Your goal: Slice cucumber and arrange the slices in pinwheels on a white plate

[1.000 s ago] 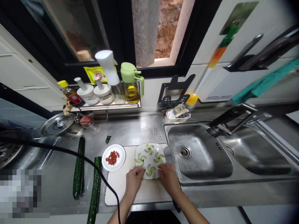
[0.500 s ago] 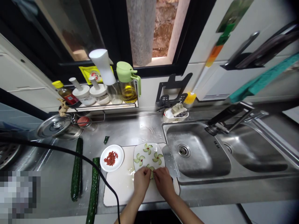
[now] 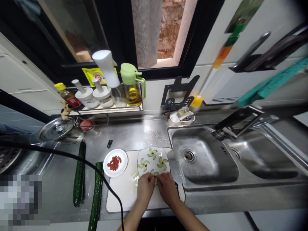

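A white square plate point(image 3: 149, 163) lies on the pale cutting board point(image 3: 122, 195) and carries several flower shapes of thin green slices with small red centres. My left hand point(image 3: 145, 187) is closed at the plate's near edge, its fingertips pinched over something too small to make out. Beside it, my right hand point(image 3: 167, 187) has its fingers together over the nearest flower shape point(image 3: 155, 175), which both hands partly hide. A round white plate point(image 3: 106, 164) with chopped red pieces point(image 3: 114, 163) overlaps the board's left corner. Right of the square plate shows a knife's broad blade point(image 3: 175, 165).
Two cucumbers point(image 3: 79, 179) point(image 3: 97, 192) lie left of the board. A dark cable point(image 3: 89, 164) hangs across the view. The sink point(image 3: 204, 154) and faucet point(image 3: 231, 123) are at the right. Behind stands a rack point(image 3: 110, 110) with an oil jug point(image 3: 132, 86) and condiments.
My right hand has shifted slightly left and its fingers now lie over the nearest flower shape. More of the knife's dark handle shows beside it. The left hand has barely moved.
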Tool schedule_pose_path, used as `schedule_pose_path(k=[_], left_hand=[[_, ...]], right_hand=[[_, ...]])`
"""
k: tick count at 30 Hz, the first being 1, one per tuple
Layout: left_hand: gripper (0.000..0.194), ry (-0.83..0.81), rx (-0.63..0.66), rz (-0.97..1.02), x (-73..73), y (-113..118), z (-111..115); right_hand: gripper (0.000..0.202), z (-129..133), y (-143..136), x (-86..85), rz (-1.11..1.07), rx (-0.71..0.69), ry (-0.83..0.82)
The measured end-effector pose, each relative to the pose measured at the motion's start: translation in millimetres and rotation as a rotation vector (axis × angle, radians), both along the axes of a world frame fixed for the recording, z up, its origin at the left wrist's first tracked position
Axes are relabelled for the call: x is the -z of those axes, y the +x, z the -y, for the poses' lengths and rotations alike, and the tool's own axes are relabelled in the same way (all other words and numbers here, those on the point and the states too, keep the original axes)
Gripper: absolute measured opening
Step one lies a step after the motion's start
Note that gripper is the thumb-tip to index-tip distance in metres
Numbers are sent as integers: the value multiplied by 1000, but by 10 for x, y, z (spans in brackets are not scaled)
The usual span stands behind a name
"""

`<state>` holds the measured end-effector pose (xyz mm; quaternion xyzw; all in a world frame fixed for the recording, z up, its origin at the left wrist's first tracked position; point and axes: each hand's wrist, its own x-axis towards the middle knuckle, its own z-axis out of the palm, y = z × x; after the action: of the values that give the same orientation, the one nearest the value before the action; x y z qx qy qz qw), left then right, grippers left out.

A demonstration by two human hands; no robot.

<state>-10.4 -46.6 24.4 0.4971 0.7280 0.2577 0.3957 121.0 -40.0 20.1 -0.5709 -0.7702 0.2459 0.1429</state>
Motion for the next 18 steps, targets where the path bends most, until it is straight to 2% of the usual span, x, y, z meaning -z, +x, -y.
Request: schedule_pose_path(k=[9, 18], left_hand=[[21, -14, 47, -96, 30, 10, 0], [22, 3, 24, -71, 35, 2, 14]], right_hand=[[24, 0, 0, -21, 5, -10, -8], [23, -13, 15, -32, -6, -10, 4]])
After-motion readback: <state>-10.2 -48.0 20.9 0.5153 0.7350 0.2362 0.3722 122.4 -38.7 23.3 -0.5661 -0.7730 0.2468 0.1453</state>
